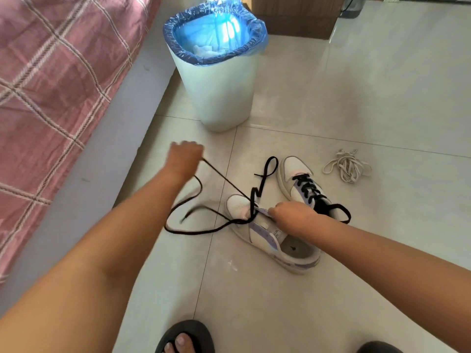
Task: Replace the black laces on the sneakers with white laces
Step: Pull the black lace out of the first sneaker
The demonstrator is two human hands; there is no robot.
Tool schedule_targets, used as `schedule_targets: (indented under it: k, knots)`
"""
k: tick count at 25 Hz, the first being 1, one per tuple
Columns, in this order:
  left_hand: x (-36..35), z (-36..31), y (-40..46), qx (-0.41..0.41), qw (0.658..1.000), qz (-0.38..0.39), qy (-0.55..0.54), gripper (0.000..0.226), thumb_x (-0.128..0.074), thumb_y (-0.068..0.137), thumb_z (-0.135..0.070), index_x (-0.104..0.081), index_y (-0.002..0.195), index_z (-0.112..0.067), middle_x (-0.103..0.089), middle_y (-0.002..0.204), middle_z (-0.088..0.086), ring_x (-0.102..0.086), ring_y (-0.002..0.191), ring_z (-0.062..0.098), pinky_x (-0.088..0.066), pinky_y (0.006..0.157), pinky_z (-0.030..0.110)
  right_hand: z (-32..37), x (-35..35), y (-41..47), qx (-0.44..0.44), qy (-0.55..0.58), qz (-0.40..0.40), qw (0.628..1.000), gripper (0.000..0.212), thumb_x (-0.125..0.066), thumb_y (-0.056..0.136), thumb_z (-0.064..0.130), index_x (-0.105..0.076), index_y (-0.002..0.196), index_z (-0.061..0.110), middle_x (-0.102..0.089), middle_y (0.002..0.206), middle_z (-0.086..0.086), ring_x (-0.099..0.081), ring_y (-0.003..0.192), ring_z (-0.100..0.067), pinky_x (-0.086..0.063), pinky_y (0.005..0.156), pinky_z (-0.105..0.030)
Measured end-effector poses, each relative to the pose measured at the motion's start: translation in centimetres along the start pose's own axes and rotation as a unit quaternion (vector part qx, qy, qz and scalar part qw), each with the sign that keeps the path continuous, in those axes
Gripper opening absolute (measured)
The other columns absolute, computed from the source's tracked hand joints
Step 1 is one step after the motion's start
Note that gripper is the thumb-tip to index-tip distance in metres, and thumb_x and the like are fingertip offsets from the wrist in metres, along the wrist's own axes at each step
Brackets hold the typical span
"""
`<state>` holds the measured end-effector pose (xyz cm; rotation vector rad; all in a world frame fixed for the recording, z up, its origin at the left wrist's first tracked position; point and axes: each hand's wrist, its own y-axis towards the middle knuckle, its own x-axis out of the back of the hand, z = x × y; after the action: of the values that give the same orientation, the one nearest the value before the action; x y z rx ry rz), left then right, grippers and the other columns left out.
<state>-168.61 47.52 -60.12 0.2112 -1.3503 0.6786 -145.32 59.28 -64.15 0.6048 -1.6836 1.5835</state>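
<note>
Our left hand (184, 155) has its fingers curled tight around the black lace (224, 178), which runs taut from the fist down to the near sneaker (270, 233). We judge that we pull it out of the eyelets this way. Our right hand (293, 215) rests on this sneaker, with the fingers bent over its tongue area; they seem to press it down so the shoe does not slide on the floor (356, 98). The loose part of the lace lies in loops on the floor beside the toe. The far sneaker (303, 184), just behind, is laced in black. The white laces (346, 166) wait in a bundle further right, near it. A trash bin (216, 80) stands behind, beside the bed (51, 72).
</note>
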Motion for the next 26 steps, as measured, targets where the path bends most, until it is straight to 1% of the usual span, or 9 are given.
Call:
schedule_targets:
  k: [3, 5, 8, 11, 14, 16, 19, 23, 26]
  knots:
    - [-1.2, 5.4, -1.2, 0.241, 0.966, 0.095, -0.025, 0.035, -0.05, 0.085, 0.006, -0.058, 0.117, -0.003, -0.058, 0.121, 0.016, -0.056, 0.112, 0.033, -0.045, 0.09, 0.039, -1.0, -0.4, -0.4, -0.01, 0.012, 0.007, 1.0, 0.024, -0.038, 0.094, 0.005, -0.055, 0.111, 0.007, -0.041, 0.075, -0.002, -0.049, 0.074, -0.024, -0.038, 0.061, -0.033]
    - [-2.3, 3.8, -1.8, 0.247, 0.955, 0.158, -0.03, 0.038, -0.051, 0.084, 0.005, -0.058, 0.119, -0.006, -0.057, 0.123, 0.013, -0.055, 0.115, 0.031, -0.042, 0.092, 0.037, -1.2, -0.3, -0.3, -0.016, 0.013, 0.004, 1.0, 0.022, -0.038, 0.094, 0.006, -0.055, 0.108, 0.007, -0.036, 0.07, 0.0, -0.046, 0.072, -0.022, -0.038, 0.061, -0.033]
    - [-3.7, -2.2, -1.7, 0.043, 0.989, 0.124, -0.067, 0.037, -0.045, 0.092, -0.009, -0.053, 0.128, -0.016, -0.052, 0.129, 0.006, -0.049, 0.12, 0.027, -0.036, 0.096, 0.037, -0.9, -0.2, -0.2, -0.018, 0.013, 0.0, 1.0, 0.024, -0.038, 0.095, 0.007, -0.054, 0.112, 0.008, -0.039, 0.075, -0.002, -0.046, 0.073, -0.023, -0.038, 0.061, -0.033]
    - [-3.8, -7.3, -2.3, -0.199, 0.967, 0.084, -0.131, 0.032, -0.042, 0.099, -0.028, -0.055, 0.127, -0.02, -0.054, 0.127, 0.003, -0.048, 0.117, 0.024, -0.037, 0.088, 0.035, -0.9, -0.1, -0.5, -0.017, 0.014, -0.003, 1.0, 0.025, -0.037, 0.095, 0.009, -0.055, 0.113, 0.008, -0.048, 0.084, -0.006, -0.048, 0.075, -0.024, -0.038, 0.061, -0.033]
    - [-3.6, -8.6, -2.8, -0.213, 0.972, 0.03, -0.09, 0.021, -0.044, 0.097, -0.021, -0.06, 0.11, -0.016, -0.062, 0.108, 0.002, -0.055, 0.103, 0.024, -0.032, 0.077, 0.033, -0.9, -0.1, -0.5, -0.011, 0.019, -0.006, 1.0, 0.025, -0.037, 0.095, 0.01, -0.055, 0.114, 0.008, -0.057, 0.096, -0.01, -0.054, 0.082, -0.026, -0.039, 0.062, -0.032]
    - [-3.4, -7.1, -2.0, -0.162, 0.985, 0.009, -0.06, 0.023, -0.044, 0.092, -0.006, -0.057, 0.109, -0.015, -0.062, 0.107, 0.002, -0.056, 0.104, 0.024, -0.032, 0.081, 0.034, -0.9, -0.1, -0.6, -0.003, 0.022, -0.001, 1.0, 0.026, -0.037, 0.095, 0.01, -0.054, 0.115, 0.007, -0.058, 0.099, -0.012, -0.056, 0.085, -0.027, -0.04, 0.063, -0.033]
    - [-2.6, -1.4, -0.3, 0.042, 0.997, 0.01, -0.067, 0.028, -0.045, 0.088, -0.002, -0.055, 0.112, -0.014, -0.061, 0.113, 0.008, -0.055, 0.109, 0.028, -0.035, 0.087, 0.035, -1.1, -0.1, -1.0, -0.005, 0.02, 0.016, 1.0, 0.027, -0.037, 0.095, 0.009, -0.054, 0.115, 0.006, -0.057, 0.097, -0.011, -0.054, 0.082, -0.026, -0.04, 0.064, -0.032]
    - [-3.3, 1.7, -1.2, 0.232, 0.962, 0.069, -0.124, 0.024, -0.049, 0.085, 0.006, -0.059, 0.104, -0.004, -0.061, 0.108, 0.015, -0.058, 0.102, 0.034, -0.042, 0.077, 0.033, -0.9, 0.7, -0.8, -0.016, 0.022, 0.02, 0.999, 0.024, -0.037, 0.094, 0.006, -0.055, 0.109, 0.005, -0.044, 0.077, -0.005, -0.047, 0.073, -0.023, -0.034, 0.054, -0.03]
    - [-4.3, 1.3, -2.4, 0.332, 0.914, 0.1, -0.21, 0.027, -0.05, 0.082, 0.011, -0.059, 0.106, 0.002, -0.06, 0.113, 0.019, -0.059, 0.104, 0.035, -0.049, 0.08, 0.035, -0.1, 1.1, -0.4, -0.005, 0.028, 0.021, 0.999, 0.02, -0.037, 0.094, 0.005, -0.056, 0.102, 0.005, -0.038, 0.069, -0.001, -0.046, 0.071, -0.023, -0.03, 0.049, -0.027]
